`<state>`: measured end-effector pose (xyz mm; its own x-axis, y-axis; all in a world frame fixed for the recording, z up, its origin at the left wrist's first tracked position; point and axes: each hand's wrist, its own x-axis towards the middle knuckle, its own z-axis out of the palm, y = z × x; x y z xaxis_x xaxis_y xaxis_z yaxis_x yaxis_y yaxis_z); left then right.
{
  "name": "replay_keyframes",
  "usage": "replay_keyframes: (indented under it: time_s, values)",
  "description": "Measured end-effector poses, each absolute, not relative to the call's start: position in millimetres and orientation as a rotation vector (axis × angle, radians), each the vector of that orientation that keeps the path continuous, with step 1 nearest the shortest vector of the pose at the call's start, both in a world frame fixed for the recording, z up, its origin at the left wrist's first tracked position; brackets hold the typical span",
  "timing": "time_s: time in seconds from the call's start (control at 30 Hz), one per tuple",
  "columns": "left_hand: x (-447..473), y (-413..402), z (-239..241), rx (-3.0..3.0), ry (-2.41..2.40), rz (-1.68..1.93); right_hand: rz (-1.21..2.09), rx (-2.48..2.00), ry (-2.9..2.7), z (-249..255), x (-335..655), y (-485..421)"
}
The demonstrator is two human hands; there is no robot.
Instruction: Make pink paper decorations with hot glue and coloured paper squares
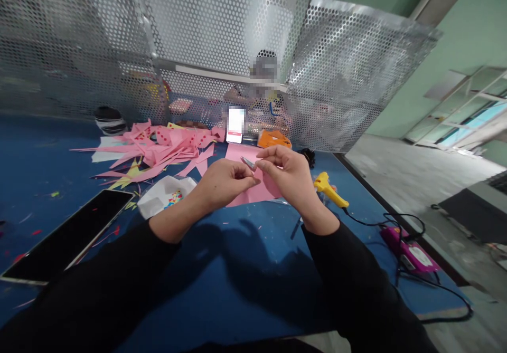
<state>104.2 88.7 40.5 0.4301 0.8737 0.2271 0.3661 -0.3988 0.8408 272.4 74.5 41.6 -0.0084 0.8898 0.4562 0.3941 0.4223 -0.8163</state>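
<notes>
My left hand and my right hand meet above a pink paper sheet lying on the blue table. Both are closed in a pinch on a small folded paper piece, pale and pointed, held between the fingertips of the two hands. Black sleeves cover both arms. A yellow glue gun lies just right of my right hand.
A pile of pink paper scraps lies at the back left, with a white tray of small coloured bits and a dark tablet nearer me. A pink device with black cables sits at the right edge. Another person sits behind the perforated metal screen.
</notes>
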Motion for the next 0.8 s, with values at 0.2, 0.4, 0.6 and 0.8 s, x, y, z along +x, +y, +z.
replay_keyframes:
  time_s: [0.2, 0.4, 0.6, 0.8]
  values:
    - [102.5, 89.0, 42.4, 1.911, 1.069, 0.976, 0.626, -1.2, -1.585, 44.0, 276.7, 76.0]
    - [103.0, 90.1, 40.8, 1.881, 1.059, 0.968, 0.614, -1.257, -1.634, 45.0, 278.0, 75.6]
    - [102.4, 91.3, 42.0, 1.886, 1.068, 1.018, 0.701, -1.206, -1.592, 44.7, 281.2, 77.1]
    - [101.7, 92.7, 39.3, 1.874, 1.041, 0.974, 0.78, -1.21, -1.592, 39.4, 279.3, 78.4]
